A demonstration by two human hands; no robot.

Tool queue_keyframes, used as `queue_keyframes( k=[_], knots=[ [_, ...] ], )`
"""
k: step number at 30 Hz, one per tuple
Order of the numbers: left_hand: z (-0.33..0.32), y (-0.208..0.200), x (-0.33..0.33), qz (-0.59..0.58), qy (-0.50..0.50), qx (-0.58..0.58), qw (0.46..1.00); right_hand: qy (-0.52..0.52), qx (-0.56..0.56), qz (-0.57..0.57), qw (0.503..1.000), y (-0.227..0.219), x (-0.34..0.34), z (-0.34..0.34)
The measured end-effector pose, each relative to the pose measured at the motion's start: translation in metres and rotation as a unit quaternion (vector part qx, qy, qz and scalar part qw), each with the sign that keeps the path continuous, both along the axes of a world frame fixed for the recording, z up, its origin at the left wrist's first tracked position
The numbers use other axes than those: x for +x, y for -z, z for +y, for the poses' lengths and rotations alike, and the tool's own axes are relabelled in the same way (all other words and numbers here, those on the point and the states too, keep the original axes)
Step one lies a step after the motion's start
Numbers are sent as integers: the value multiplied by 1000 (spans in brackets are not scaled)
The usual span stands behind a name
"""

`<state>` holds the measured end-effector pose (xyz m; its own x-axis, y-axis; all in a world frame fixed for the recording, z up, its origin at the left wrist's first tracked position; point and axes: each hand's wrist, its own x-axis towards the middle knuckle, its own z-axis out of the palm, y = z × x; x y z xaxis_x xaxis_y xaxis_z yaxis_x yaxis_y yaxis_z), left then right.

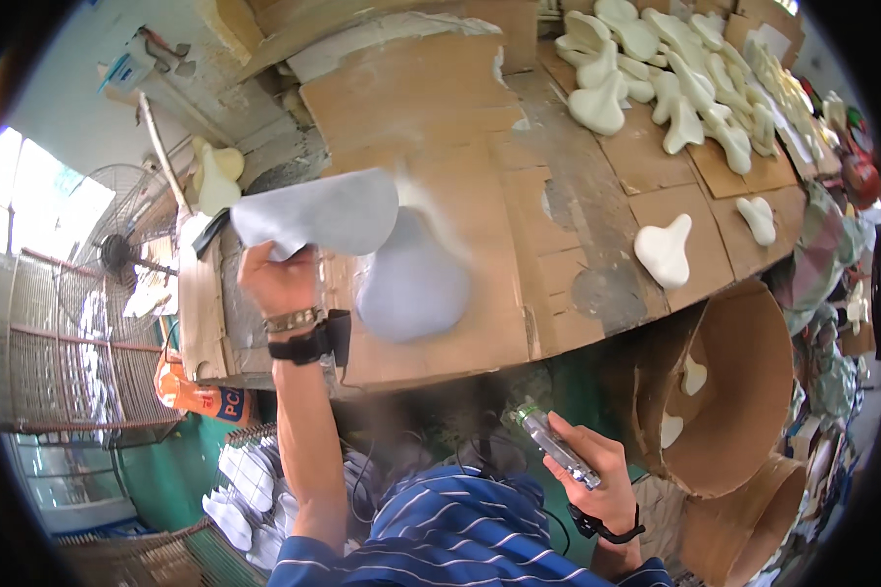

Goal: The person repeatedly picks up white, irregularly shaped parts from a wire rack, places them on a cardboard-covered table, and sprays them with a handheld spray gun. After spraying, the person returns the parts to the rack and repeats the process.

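Note:
My left hand [279,279] is closed on the near edge of a thin, smooth grey sheet [318,210] with a rounded end, raised over the cardboard-covered table. Just right of it, a pale grey rounded piece [416,284], blurred, lies on the cardboard. A cream shape, also blurred, shows along its upper right edge. Below the table edge, my right hand [597,474] grips a slim silver hand tool [558,448] with a greenish tip. The tool points up and left, apart from the table; its exact kind is unclear.
Cream saddle-shaped foam pieces [695,73] pile up at the far right; two more [664,252] lie nearer. Cardboard drums [744,391] stand right of the table. A wire fan [117,252], an orange bag [201,391] and a basket of pale pieces [250,489] are at left.

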<state>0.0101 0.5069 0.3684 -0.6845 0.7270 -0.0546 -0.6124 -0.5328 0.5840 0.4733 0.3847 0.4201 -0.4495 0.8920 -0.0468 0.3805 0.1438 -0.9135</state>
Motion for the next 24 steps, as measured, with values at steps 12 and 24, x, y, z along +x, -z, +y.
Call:
queue_keyframes(
  k=[12,24],
  knots=[
    [-305,21,-4,-77,-201,-35,976,-220,19,-84,972,12,-84,-3],
    [-589,53,1,-160,-518,40,839,-408,-30,-148,900,-17,-222,-95]
  ],
)
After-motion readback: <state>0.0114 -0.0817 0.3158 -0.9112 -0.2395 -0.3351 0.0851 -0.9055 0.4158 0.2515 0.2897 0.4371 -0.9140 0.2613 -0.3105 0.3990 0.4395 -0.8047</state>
